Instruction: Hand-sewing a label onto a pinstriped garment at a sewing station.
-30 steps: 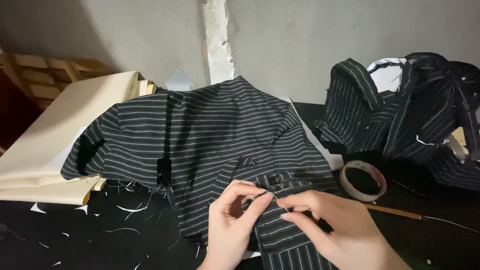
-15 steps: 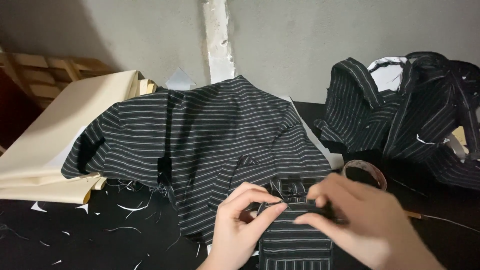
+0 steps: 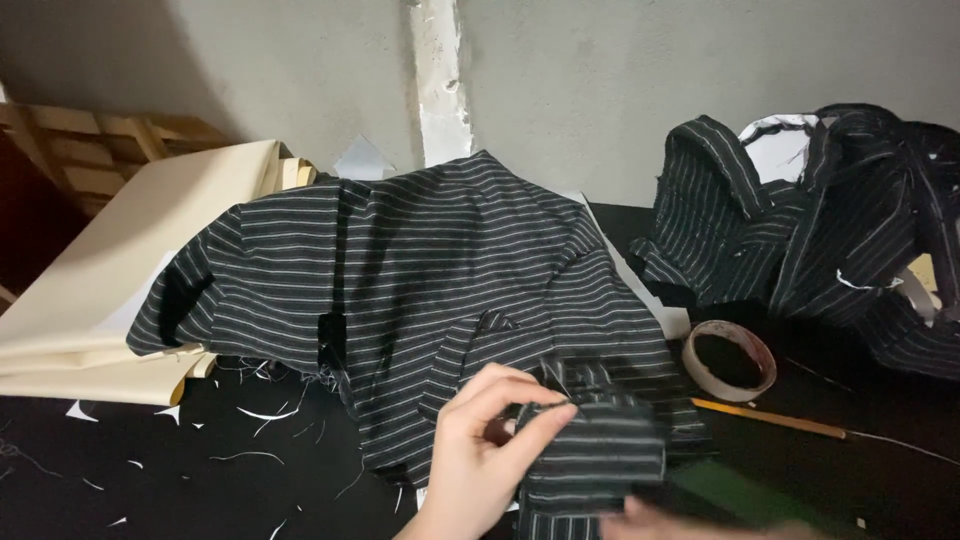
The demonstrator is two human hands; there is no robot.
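Striped fabric piece, black with thin pale lines, is being pinched at its left edge between the thumb and fingers of the left hand, low in the middle of the head view. It is lying on the near edge of a larger striped garment that is spreading across the dark worktable. The right hand is showing only as a blurred sliver at the bottom edge, just beneath the fabric piece; whether it is gripping cannot be told. A roll of tape is sitting just right of the garment, with a pencil lying near it. Cream paper sheets are stacked at left, and 1 more heap of striped cloth is resting at right.
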